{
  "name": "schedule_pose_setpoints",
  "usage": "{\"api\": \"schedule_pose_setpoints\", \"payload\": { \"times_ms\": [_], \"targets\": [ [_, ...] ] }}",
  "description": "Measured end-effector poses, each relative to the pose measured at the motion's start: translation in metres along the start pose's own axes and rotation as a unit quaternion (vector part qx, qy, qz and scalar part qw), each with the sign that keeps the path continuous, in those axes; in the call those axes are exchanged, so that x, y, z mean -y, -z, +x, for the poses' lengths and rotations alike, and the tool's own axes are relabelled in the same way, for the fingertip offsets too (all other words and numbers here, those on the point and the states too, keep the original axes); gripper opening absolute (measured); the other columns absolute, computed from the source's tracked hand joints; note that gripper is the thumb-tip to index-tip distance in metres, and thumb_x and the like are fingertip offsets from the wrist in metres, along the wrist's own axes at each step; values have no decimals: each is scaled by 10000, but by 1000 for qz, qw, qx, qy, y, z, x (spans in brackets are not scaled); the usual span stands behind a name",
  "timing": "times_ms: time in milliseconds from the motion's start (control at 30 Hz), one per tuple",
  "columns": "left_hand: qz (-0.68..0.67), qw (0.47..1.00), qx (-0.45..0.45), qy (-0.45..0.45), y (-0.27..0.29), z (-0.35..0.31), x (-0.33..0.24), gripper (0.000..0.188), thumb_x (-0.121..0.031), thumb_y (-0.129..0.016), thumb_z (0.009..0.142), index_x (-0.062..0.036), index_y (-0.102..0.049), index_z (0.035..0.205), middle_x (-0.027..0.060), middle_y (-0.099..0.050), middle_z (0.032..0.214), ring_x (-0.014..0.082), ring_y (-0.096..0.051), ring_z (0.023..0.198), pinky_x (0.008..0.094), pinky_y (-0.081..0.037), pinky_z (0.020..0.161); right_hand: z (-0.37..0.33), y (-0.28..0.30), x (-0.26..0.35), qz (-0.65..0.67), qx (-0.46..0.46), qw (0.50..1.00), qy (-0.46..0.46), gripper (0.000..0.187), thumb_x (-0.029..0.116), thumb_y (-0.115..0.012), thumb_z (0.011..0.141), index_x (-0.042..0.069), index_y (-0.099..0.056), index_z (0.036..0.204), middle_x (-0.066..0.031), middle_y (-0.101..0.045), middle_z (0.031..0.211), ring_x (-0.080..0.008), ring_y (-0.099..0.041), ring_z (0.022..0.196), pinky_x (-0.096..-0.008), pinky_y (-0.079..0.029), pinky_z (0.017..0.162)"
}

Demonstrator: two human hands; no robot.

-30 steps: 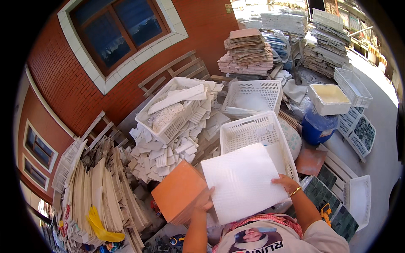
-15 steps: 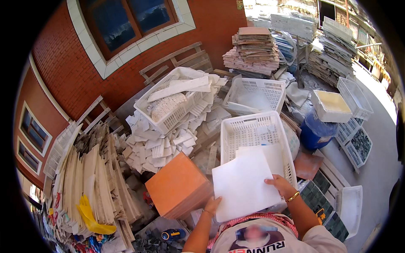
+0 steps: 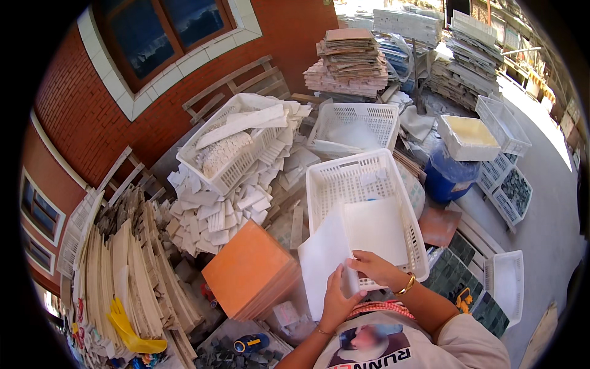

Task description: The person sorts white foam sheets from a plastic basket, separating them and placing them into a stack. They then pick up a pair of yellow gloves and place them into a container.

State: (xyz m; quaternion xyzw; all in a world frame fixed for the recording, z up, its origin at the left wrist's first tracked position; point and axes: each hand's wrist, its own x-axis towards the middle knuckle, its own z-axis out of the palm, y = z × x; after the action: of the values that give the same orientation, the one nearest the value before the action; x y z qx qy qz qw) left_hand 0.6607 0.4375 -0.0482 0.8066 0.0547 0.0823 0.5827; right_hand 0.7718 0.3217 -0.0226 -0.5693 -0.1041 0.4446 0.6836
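Note:
A thin white sheet (image 3: 319, 261) slants over the near left side of a white plastic crate (image 3: 314, 184), its right edge bent up by the hands. My right hand (image 3: 376, 269) pinches that edge between thumb and fingers. Just below it, my left hand (image 3: 338, 300) has its fingers on the sheet's face and its thumb toward the right, closed on the same edge. More flat white sheets (image 3: 378, 230) lie inside the crate, to the right of the held one. A small blue object behind them is mostly hidden.
Left of the crate stands a stack of orange square tiles (image 3: 249, 267). Broken white tiles (image 3: 212, 212) heap around another crate (image 3: 230, 175). A blue barrel (image 3: 448, 175) and dark green tiles (image 3: 455, 277) are on the right. A blue-and-yellow tape roll (image 3: 252, 342) lies near the front.
The white sheet has turned from facing me broadly to slanting left, uncovering the sheets in the crate. My left hand has moved up and right, close to my right hand, which shifted left.

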Motion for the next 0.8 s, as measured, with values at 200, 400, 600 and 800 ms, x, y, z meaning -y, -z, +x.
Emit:
{"api": "schedule_pose_setpoints", "payload": {
  "times_ms": [200, 400, 600, 800],
  "targets": [
    [-88, 992, 43, 75, 5, -7, 1, 778, -359, -676, 711, -20, -292, 1296, 123, -291, 1260, 260, -331, 1176, 380, -365, 924, -16, -4, -15, 125, 34, 991, 13, 413, 197, -540, 842, -18, -438, 1180, -78, -551, 1038, -123, -534, 911, -253, -440, 801],
    [-194, 969, 4, 152, 5, -13, 16, 706, -375, -601, 776, 10, -301, 1285, 137, -302, 1282, 258, -377, 1147, 345, -360, 920, -24, 2, -25, 84, 0, 996, 17, 379, 75, -496, 809, -29, -450, 1170, -72, -568, 992, -122, -536, 878, -254, -444, 768],
    [-195, 978, 35, 64, 18, -11, -38, 776, -472, -565, 774, 7, -257, 1301, 149, -284, 1301, 258, -326, 1192, 365, -290, 973, -51, -25, 29, -142, -18, 974, 176, 377, 59, -479, 771, -55, -465, 1130, -93, -597, 895, -127, -571, 764, -268, -466, 656],
    [-419, 908, -20, 26, 22, -11, -90, 807, -600, -504, 747, -1, -293, 1244, 124, -299, 1283, 224, -308, 1201, 385, -301, 968, -67, -61, 69, -501, -67, 782, 364, 453, 166, -576, 688, -15, -473, 1090, -209, -586, 898, -330, -583, 642, -349, -473, 530]
  ]
}}
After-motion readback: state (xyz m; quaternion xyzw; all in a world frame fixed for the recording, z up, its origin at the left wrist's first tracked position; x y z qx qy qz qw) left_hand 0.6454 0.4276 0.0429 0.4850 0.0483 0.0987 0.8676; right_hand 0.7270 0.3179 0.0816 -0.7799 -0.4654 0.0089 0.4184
